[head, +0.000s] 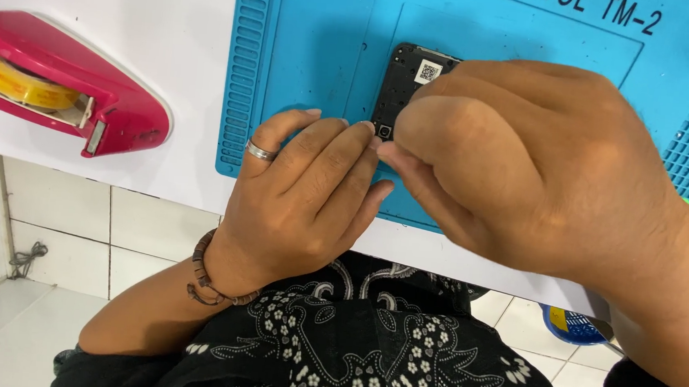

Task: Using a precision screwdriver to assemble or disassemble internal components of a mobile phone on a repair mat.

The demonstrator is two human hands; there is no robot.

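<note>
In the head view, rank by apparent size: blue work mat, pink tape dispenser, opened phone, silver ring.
1. blue work mat, cut off by the frame
2. pink tape dispenser
3. opened phone, mostly hidden under the right hand, so its rank against the dispenser is unsure
4. silver ring on the left hand

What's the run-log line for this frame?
left hand: fingertips on phone edge | right hand: pinching at phone's lower corner | phone: on blue mat
</note>
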